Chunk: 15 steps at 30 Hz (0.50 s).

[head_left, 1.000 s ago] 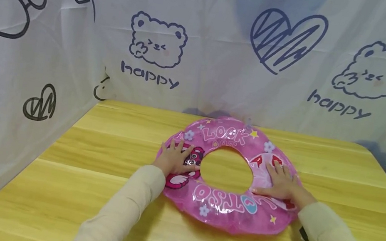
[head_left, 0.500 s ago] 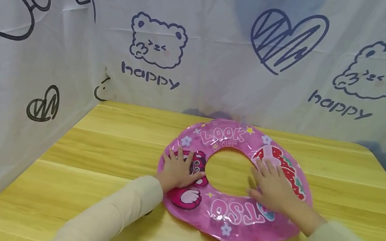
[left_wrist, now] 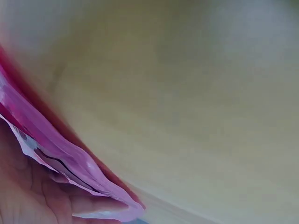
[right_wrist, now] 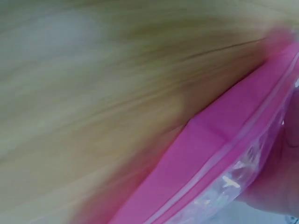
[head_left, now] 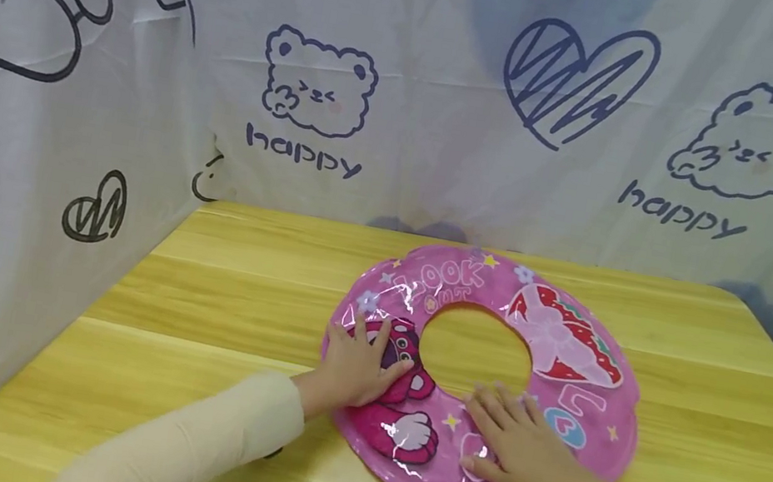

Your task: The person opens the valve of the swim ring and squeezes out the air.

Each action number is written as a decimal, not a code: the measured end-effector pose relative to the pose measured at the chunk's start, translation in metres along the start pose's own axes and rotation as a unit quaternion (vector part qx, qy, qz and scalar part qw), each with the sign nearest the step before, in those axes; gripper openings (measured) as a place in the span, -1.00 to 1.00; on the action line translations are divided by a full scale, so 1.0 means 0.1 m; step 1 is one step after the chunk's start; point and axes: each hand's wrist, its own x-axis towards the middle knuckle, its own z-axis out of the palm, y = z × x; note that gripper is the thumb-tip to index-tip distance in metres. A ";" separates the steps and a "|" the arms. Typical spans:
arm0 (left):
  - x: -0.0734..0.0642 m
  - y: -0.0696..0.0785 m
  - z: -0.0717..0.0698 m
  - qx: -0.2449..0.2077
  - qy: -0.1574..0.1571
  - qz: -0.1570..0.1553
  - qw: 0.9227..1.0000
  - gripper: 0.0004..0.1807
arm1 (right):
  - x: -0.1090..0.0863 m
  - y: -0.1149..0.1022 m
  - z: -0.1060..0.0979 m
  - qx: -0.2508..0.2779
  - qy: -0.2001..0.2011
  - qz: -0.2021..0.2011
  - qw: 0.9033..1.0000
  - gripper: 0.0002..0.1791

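A pink inflatable swim ring (head_left: 448,280) lies flat on the wooden table, printed with a bear, strawberries, stars and lettering. My left hand (head_left: 362,368) rests on its left side over the bear print, fingers spread. On the near part of the ring, my right hand (head_left: 523,456) lies with its fingers extended toward the centre hole. In the left wrist view, the left palm (left_wrist: 42,196) touches the ring's pink edge (left_wrist: 60,144). The right wrist view has the ring's seam (right_wrist: 210,163) close up, with part of the right hand (right_wrist: 275,182) against it.
The table (head_left: 194,303) has a pale wood-grain top. White cloth (head_left: 433,139) with drawn bears, hearts and "happy" lettering hangs behind it, and more cloth (head_left: 10,173) hangs along the left side.
The swim ring has turned clockwise and shifted slightly right and nearer. My right hand has moved from the ring's right side to its near part; the left hand has come slightly nearer with the ring.
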 end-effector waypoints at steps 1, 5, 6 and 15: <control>-0.06 0.00 0.00 0.005 0.005 0.009 1.000 -0.15 | -0.02 0.04 0.01 -0.009 0.011 -0.003 1.000 -0.25; -0.30 0.03 0.00 0.017 0.023 0.044 0.999 -0.18 | -0.10 0.24 -0.01 -0.023 0.030 0.000 0.999 -0.27; -0.35 0.04 0.01 0.020 0.024 0.054 0.998 -0.18 | -0.11 0.30 -0.02 -0.021 0.029 0.006 0.999 -0.27; -0.78 0.12 0.06 0.011 0.052 0.133 0.990 -0.18 | -0.21 0.81 0.03 -0.047 0.079 -0.004 0.996 -0.24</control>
